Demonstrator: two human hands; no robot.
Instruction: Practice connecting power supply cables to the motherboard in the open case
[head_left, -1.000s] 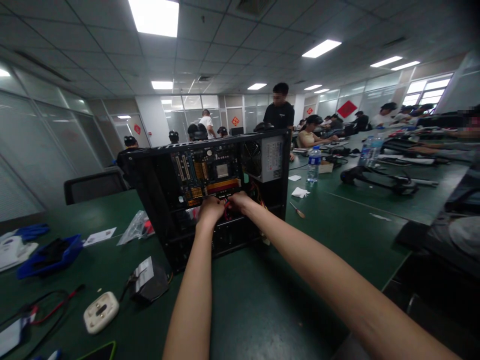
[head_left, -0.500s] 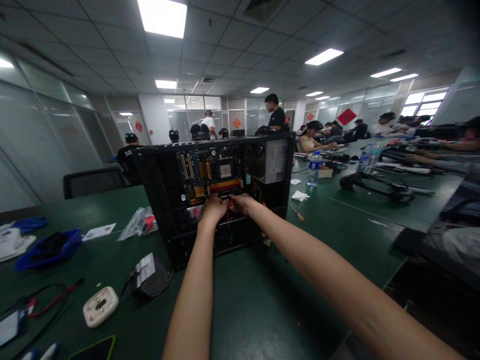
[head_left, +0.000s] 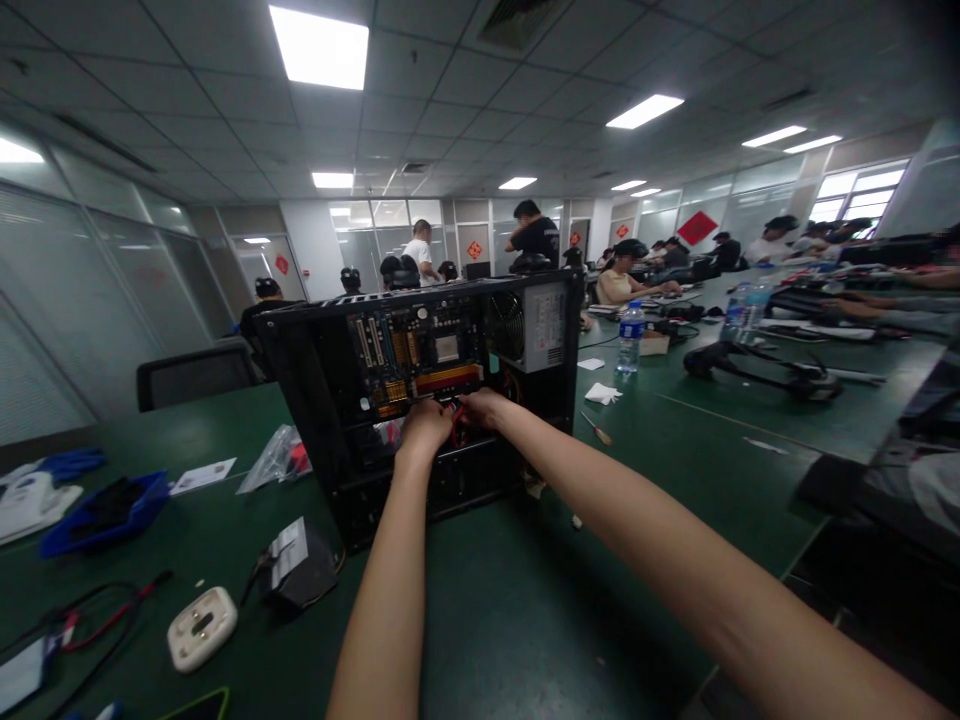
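Note:
An open black computer case (head_left: 311, 440) stands on the green table, its inside facing me. Within it are a motherboard (head_left: 469, 322) and, at the upper right, a grey power supply (head_left: 544, 325). Both my hands reach in below the motherboard's red and yellow memory slots (head_left: 448, 378). Closed fingers of my left hand (head_left: 426, 428) meet a red cable (head_left: 458, 428). My right hand (head_left: 485, 408) pinches the same cable from the other side, fingertips close to the left ones. The cable's end is hidden between the fingers.
Left of the case lie a clear plastic bag (head_left: 271, 458), a dark boxy part with a label (head_left: 300, 565), a white rounded piece (head_left: 202, 628) and a blue tray (head_left: 146, 515). To the right are a screwdriver (head_left: 598, 430), a tissue (head_left: 603, 394) and a water bottle (head_left: 630, 340). People sit beyond.
The view has shifted slightly, and the case appears a little further left. My hands stay at the red cable with almost no visible movement. A standing person in the background has turned.

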